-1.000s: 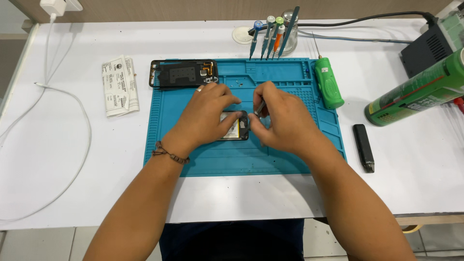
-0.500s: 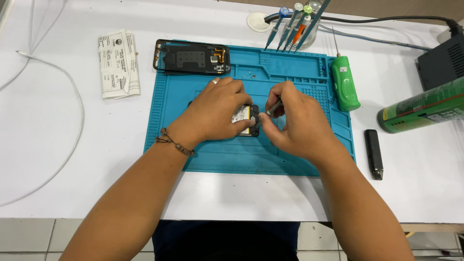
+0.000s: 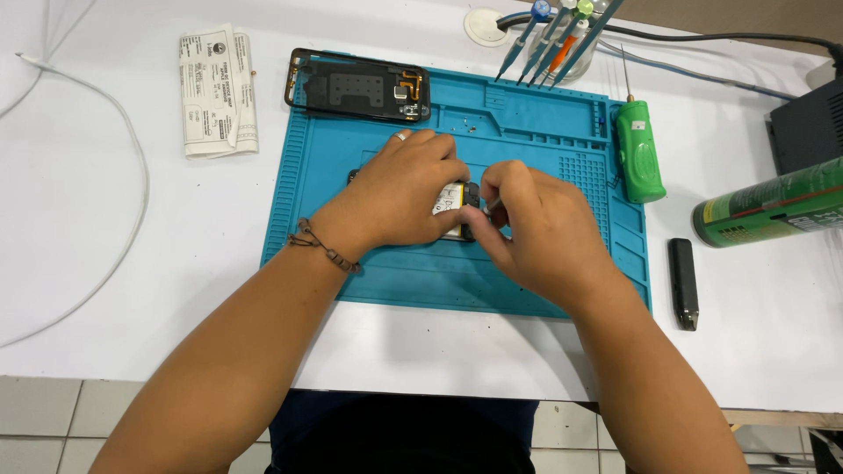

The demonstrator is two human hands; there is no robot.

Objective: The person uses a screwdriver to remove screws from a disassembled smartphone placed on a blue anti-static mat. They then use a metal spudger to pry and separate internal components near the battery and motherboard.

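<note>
An opened phone lies in the middle of a blue work mat, its pale battery showing between my hands. My left hand, with a ring and a cord bracelet at the wrist, lies flat over the phone's left part and holds it down. My right hand pinches a thin metal tool whose tip touches the phone's right end. Most of the phone is hidden under both hands.
A black phone back frame lies at the mat's far left corner. A green electric screwdriver, a green can, a black stick-shaped tool, a holder of screwdrivers, a folded paper and a white cable surround the mat.
The view has shifted slightly. Both hands stay on the phone; my right hand's fingers have worked the thin tool a little at the phone's right end.
</note>
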